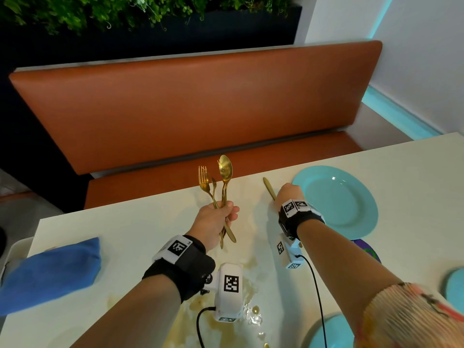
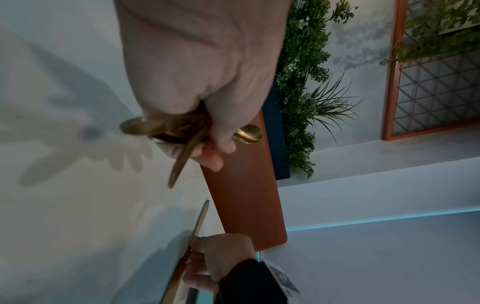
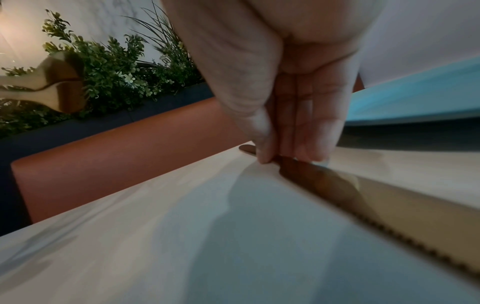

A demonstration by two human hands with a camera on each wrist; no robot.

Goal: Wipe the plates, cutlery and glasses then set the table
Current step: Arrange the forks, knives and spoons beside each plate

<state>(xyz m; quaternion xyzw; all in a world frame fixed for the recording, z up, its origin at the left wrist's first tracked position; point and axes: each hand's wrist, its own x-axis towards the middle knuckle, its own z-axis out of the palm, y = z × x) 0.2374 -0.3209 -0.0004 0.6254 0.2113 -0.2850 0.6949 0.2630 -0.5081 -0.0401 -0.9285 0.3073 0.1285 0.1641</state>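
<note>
My left hand (image 1: 223, 212) grips a bunch of gold cutlery (image 1: 221, 187), forks and a spoon, held upright above the white table (image 1: 150, 222). In the left wrist view the handles of the cutlery (image 2: 182, 131) stick out below the curled fingers (image 2: 213, 158). My right hand (image 1: 286, 193) is down on the table just left of a teal plate (image 1: 336, 199). Its thumb and fingers (image 3: 306, 133) pinch a gold knife (image 3: 350, 189) that lies flat on the tabletop, serrated edge showing. The knife's far end (image 1: 267, 184) pokes out beyond the hand.
A blue cloth (image 1: 50, 272) lies at the table's left end. Brownish spills (image 1: 248, 292) stain the middle near me. Two more teal plates (image 1: 454, 285) (image 1: 331, 332) sit at the right and near edges. An orange bench (image 1: 200, 104) stands behind the table.
</note>
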